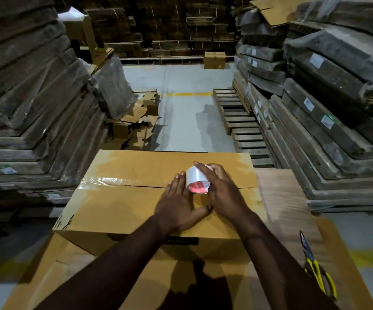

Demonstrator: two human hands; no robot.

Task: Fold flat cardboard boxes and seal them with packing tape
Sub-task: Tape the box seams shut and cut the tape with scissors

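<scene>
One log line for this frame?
phase=taping seam | right hand grip=clear tape roll | left hand flat on brown cardboard box | seam half taped

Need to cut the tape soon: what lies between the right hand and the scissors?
In the head view, only bare cardboard lies between the right hand and the scissors.

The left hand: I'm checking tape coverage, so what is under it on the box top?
The left hand lies flat on the cardboard box, its fingers over the centre seam beside the tape roll that the right hand holds. Whether tape lies beneath the palm is hidden.
</scene>
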